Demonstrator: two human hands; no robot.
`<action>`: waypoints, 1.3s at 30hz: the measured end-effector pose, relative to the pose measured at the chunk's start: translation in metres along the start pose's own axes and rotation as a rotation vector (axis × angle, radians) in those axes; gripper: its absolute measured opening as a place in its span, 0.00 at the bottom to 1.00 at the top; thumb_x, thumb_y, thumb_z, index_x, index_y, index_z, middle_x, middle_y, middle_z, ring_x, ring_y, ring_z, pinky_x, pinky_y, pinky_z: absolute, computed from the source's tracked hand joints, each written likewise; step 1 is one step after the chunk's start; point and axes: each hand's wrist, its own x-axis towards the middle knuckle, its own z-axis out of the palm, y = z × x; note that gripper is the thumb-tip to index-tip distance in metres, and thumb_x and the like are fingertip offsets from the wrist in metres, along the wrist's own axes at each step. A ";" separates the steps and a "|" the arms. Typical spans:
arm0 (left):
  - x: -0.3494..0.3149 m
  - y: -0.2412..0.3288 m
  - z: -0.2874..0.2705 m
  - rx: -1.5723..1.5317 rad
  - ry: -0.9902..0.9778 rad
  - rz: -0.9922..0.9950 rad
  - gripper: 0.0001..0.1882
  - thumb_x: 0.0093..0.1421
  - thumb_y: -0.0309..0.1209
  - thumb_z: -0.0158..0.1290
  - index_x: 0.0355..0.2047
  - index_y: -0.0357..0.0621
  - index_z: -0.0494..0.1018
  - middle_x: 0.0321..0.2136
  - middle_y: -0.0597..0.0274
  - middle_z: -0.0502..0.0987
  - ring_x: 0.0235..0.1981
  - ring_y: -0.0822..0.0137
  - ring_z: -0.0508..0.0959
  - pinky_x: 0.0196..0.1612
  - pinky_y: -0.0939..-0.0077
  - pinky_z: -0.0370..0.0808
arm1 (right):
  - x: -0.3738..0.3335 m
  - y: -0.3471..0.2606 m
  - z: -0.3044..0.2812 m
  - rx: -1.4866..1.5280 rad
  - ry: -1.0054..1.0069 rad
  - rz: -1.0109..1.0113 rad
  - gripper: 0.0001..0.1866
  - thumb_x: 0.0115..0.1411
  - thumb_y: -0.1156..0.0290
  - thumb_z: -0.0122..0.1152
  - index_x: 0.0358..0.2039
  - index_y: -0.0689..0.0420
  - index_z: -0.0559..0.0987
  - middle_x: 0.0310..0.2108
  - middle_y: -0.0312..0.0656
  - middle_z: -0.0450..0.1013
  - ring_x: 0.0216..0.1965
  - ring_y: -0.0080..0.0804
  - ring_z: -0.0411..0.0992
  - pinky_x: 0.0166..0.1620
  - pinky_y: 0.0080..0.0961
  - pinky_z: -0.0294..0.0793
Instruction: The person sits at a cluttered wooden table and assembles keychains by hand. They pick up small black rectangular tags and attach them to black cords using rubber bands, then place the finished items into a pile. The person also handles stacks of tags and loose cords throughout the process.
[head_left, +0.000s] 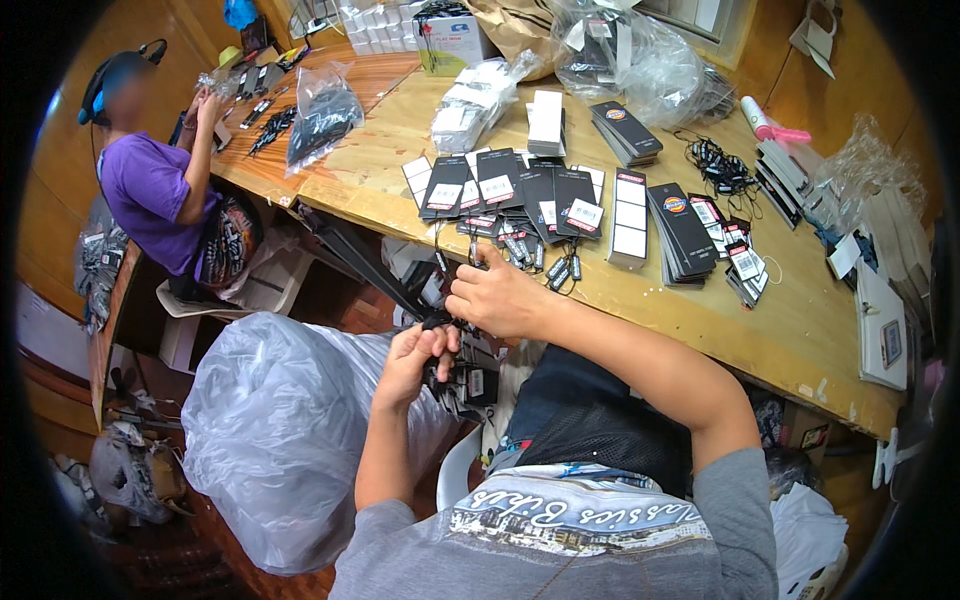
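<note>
Just off the table's front edge, my left hand [410, 362] is closed around black cords. Below it dangles a bunch of black hang tags [468, 384], some with white labels. My right hand [492, 300] is close above, fingers bent and pinched at the black cords; the exact grip is partly hidden. On the table just beyond lie fanned black hang tags [495, 188] with white barcode stickers, their black cord loops [520, 248] trailing toward the edge. To their right stand a stack of white-labelled tags [627, 222] and a stack of black tags [682, 232].
A large bag of white plastic [285, 420] bulges at my left. Across the wooden table [390, 150] lie a tangle of black cords [718, 168], a white card stack [545, 122] and clear bags [478, 100]. A person in a purple shirt [158, 190] sits at far left.
</note>
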 end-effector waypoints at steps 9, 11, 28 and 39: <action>-0.010 0.022 -0.016 0.087 0.133 0.084 0.15 0.56 0.38 0.39 0.17 0.43 0.60 0.35 0.50 0.68 0.12 0.77 0.64 0.20 0.87 0.63 | 0.009 0.016 -0.021 0.659 0.244 0.274 0.07 0.41 0.85 0.45 0.20 0.58 0.68 0.31 0.37 0.67 0.39 0.33 0.63 0.42 0.28 0.60; -0.010 0.029 -0.019 0.051 0.189 0.144 0.15 0.56 0.38 0.39 0.17 0.43 0.59 0.39 0.47 0.67 0.12 0.78 0.64 0.21 0.86 0.64 | 0.019 0.028 -0.029 1.111 0.278 0.480 0.07 0.46 0.84 0.41 0.21 0.59 0.68 0.28 0.39 0.68 0.37 0.32 0.65 0.42 0.26 0.62; 0.041 0.099 0.034 0.240 0.061 0.324 0.15 0.58 0.35 0.36 0.17 0.42 0.57 0.32 0.44 0.70 0.12 0.75 0.67 0.18 0.87 0.65 | 0.072 0.104 -0.111 1.719 0.352 0.908 0.12 0.58 0.66 0.36 0.23 0.58 0.65 0.11 0.31 0.54 0.11 0.17 0.48 0.16 0.16 0.54; 0.065 0.017 0.067 0.226 -0.169 -0.074 0.12 0.58 0.32 0.36 0.22 0.37 0.62 0.22 0.63 0.64 0.12 0.76 0.65 0.17 0.87 0.64 | 0.067 0.096 -0.098 1.739 0.379 0.903 0.10 0.56 0.66 0.41 0.23 0.56 0.66 0.11 0.28 0.53 0.11 0.15 0.47 0.17 0.15 0.53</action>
